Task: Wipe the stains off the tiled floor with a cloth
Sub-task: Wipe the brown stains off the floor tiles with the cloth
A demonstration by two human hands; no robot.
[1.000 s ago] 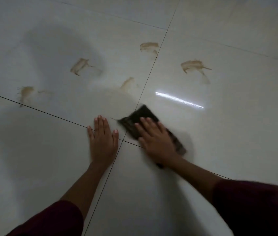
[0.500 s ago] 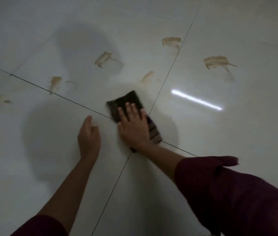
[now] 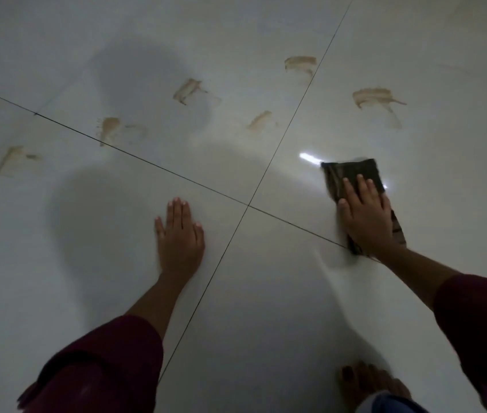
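My right hand (image 3: 365, 217) presses flat on a dark folded cloth (image 3: 352, 177) on the glossy white tiled floor (image 3: 266, 293), right of the crossing of the grout lines (image 3: 248, 205). My left hand (image 3: 179, 234) lies palm down on the floor, fingers together, left of that crossing, holding nothing. Several brown smears mark the tiles further out: one at the far left (image 3: 10, 159), one (image 3: 109, 126) by the grout line, one (image 3: 188, 89) in the shadow, a small one (image 3: 260, 120), one (image 3: 300, 64) near the vertical grout line and a large one (image 3: 376, 98) beyond the cloth.
A bare foot (image 3: 367, 383) rests on the floor at the bottom right. A bright reflection of a lamp (image 3: 309, 158) shines just left of the cloth. Dark red sleeves cover both forearms.
My right hand has slid the cloth from the grout crossing out to the right tile. My left hand has flattened onto the floor. The view has shifted left, showing one more smear.
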